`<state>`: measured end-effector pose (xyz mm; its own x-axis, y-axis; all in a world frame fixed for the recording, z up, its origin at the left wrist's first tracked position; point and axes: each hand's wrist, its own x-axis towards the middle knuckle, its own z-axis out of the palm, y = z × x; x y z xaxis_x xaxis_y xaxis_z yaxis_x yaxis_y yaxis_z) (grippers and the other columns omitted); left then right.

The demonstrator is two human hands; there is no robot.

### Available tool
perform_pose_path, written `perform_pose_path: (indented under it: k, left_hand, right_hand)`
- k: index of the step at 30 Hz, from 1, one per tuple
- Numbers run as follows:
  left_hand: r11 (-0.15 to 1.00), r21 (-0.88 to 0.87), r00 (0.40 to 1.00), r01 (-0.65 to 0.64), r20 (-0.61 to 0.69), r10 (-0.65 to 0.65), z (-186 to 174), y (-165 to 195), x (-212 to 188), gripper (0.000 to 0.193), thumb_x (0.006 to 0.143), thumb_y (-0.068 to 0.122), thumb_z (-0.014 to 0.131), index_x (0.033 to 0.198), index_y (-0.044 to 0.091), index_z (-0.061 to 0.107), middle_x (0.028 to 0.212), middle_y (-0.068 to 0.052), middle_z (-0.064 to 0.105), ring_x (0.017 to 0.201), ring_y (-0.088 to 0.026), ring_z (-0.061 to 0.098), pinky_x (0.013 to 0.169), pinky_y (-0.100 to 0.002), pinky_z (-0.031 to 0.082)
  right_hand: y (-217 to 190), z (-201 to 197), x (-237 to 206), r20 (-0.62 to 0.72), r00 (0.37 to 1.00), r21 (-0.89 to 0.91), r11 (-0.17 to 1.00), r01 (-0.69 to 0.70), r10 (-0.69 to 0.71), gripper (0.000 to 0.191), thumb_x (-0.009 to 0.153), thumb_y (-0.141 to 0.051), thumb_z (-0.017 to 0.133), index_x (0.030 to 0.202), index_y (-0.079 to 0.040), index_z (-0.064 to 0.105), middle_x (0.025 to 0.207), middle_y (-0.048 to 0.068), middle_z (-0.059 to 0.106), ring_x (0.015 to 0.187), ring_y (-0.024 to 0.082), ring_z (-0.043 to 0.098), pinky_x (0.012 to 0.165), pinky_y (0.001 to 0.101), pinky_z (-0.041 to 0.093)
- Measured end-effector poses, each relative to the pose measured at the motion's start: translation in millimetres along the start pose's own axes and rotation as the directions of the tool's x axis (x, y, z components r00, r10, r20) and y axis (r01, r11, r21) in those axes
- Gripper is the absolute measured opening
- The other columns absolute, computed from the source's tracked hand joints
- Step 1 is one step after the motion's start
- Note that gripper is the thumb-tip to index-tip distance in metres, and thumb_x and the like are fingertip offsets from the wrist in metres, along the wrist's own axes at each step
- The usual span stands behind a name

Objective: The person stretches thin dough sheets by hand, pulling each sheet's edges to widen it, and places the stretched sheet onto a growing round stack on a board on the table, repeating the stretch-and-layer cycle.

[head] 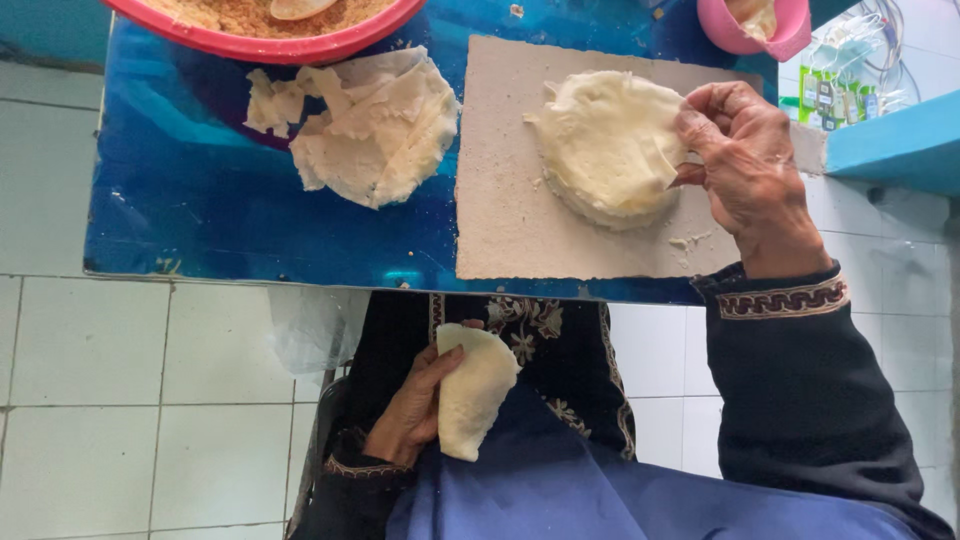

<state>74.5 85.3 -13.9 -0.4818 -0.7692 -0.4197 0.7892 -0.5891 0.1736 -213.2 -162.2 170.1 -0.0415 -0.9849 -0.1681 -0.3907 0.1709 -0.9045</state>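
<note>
Two hands worked apart, one at the lap and one on the table. At about ten o'clock a red basin (262, 40) of crumbly filling sat at the table's far edge, and just below it, near eleven o'clock, lay a loose heap of dough scraps (368, 125) on the blue tabletop (190, 200). Down near six o'clock the left hand (412, 410) rested in the lap, its fingers curled around a folded half-moon pastry (474, 392). At one o'clock a stack of round dough sheets (605, 148) lay on a grey board (505, 215), and the right hand (745, 165) pinched the top sheet's edge between thumb and fingertips. A pink bowl (768, 28) stood at the far edge
</note>
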Motion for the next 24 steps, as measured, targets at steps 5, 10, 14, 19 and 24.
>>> perform_pose_path:
  k: [5, 10, 14, 19, 24]
  left_hand:
    - [1.000, 0.012, 1.000, -0.003, -0.001, 0.003, 2.6, 0.0, 0.1, 0.059, 0.091, 0.024, 0.073, 0.142, 0.007, 0.050, 0.120, -0.016, 0.067, 0.109, -0.027, 0.070, 0.092, -0.042, 0.061]
    - [1.000, 0.020, 1.000, -0.005, -0.008, 0.005, 7.0, 0.2, -0.5, 0.058, 0.091, 0.024, 0.072, 0.142, 0.006, 0.050, 0.119, -0.017, 0.067, 0.109, -0.028, 0.070, 0.091, -0.043, 0.061]
    - [1.000, 0.029, 1.000, -0.001, -0.024, 0.002, 8.4, 0.4, -0.1, 0.058, 0.090, 0.024, 0.072, 0.141, 0.006, 0.050, 0.120, -0.017, 0.067, 0.109, -0.029, 0.070, 0.090, -0.044, 0.061]
    - [1.000, 0.019, 1.000, -0.010, -0.011, 0.010, 3.0, -2.0, 0.9, 0.056, 0.093, 0.024, 0.070, 0.142, 0.005, 0.049, 0.123, -0.018, 0.066, 0.112, -0.029, 0.069, 0.093, -0.043, 0.061]
    - [0.999, 0.023, 1.000, -0.025, -0.003, 0.025, 0.0, -1.4, 1.6, 0.056, 0.094, 0.026, 0.069, 0.143, 0.005, 0.049, 0.125, -0.019, 0.065, 0.111, -0.030, 0.069, 0.093, -0.044, 0.060]
  right_hand:
    - [13.5, -10.5, -3.0, -0.001, 1.000, 0.111, 0.994, 0.018, -0.018, 0.017, 0.103, -0.008, 0.071, 0.116, -0.004, 0.062, 0.097, 0.002, 0.069, 0.076, 0.006, 0.065, 0.063, 0.0214, 0.056]
    - [21.6, -7.0, -8.4, -0.056, 0.994, 0.011, 0.996, 0.093, -0.092, 0.020, 0.105, -0.007, 0.070, 0.120, -0.001, 0.060, 0.104, 0.004, 0.071, 0.082, 0.006, 0.066, 0.066, 0.0208, 0.056]
    - [12.3, -0.5, -14.9, -0.030, 0.986, -0.112, 0.981, 0.158, -0.163, 0.032, 0.100, -0.007, 0.072, 0.126, 0.000, 0.055, 0.103, 0.003, 0.064, 0.082, 0.008, 0.066, 0.062, 0.0222, 0.058]
    - [-3.0, 3.1, -31.2, -0.043, 0.921, -0.613, 0.739, 0.281, -0.387, 0.043, 0.100, -0.010, 0.081, 0.133, -0.002, 0.054, 0.105, 0.007, 0.061, 0.088, 0.016, 0.065, 0.076, 0.0309, 0.057]
    - [8.7, 13.4, -30.4, 0.212, 0.734, -0.878, 0.205, 0.433, -0.645, 0.025, 0.098, -0.011, 0.080, 0.121, -0.013, 0.070, 0.112, 0.006, 0.064, 0.115, 0.031, 0.041, 0.093, 0.0484, 0.036]
